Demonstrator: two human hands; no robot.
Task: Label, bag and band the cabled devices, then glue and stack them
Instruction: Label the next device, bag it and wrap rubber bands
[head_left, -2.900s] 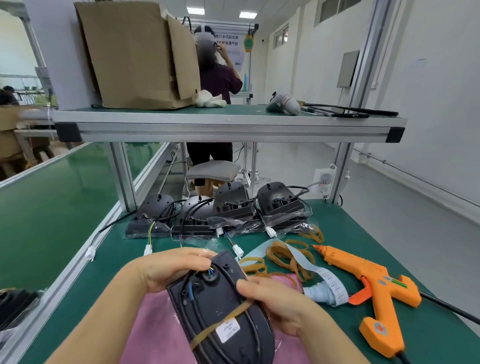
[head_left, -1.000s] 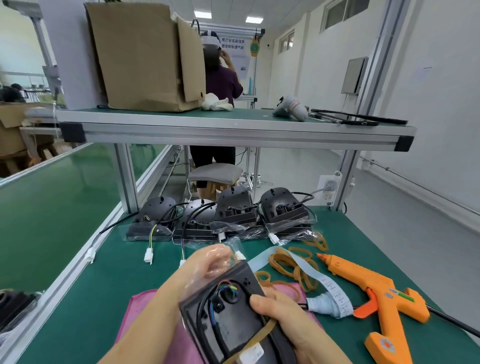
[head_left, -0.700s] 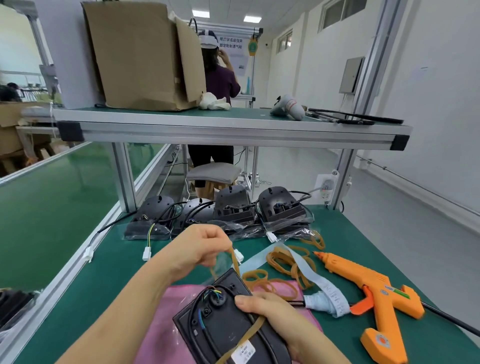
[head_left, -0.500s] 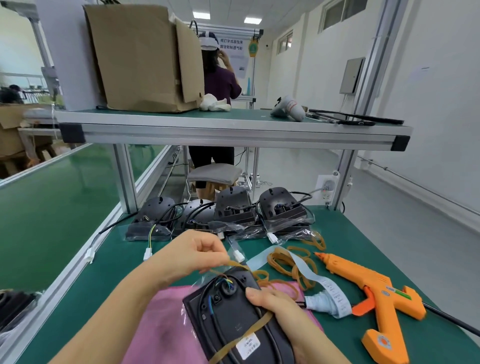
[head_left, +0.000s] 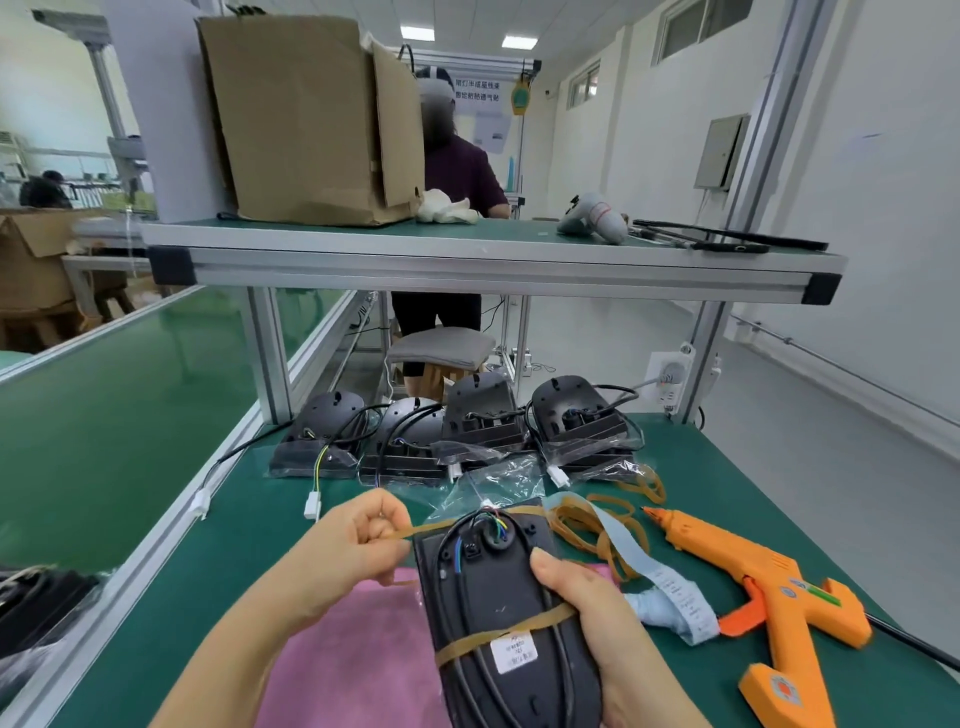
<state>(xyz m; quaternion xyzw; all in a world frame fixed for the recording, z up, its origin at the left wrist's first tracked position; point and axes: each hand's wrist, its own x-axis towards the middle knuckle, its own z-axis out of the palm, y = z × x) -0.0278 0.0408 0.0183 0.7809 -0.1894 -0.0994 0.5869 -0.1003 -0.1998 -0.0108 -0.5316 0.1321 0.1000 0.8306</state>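
Note:
A black cabled device in a clear bag lies over a pink cloth at the bench's near edge. My right hand grips its right side, thumb on top. One tan rubber band crosses it beside a white label. My left hand pinches a second rubber band and holds it stretched across the device's far end, over the coloured wires. Several more bagged black devices stand in a row at the back. An orange glue gun lies to the right.
Loose rubber bands and a strip of labels lie between the device and the glue gun. White cable connectors trail in front of the row. An aluminium shelf overhangs the bench, carrying a cardboard box. A person stands behind.
My left hand has drawn the second band leftward and taut over the device's far end. The device has swung straighter and nearer, still held by my right hand.

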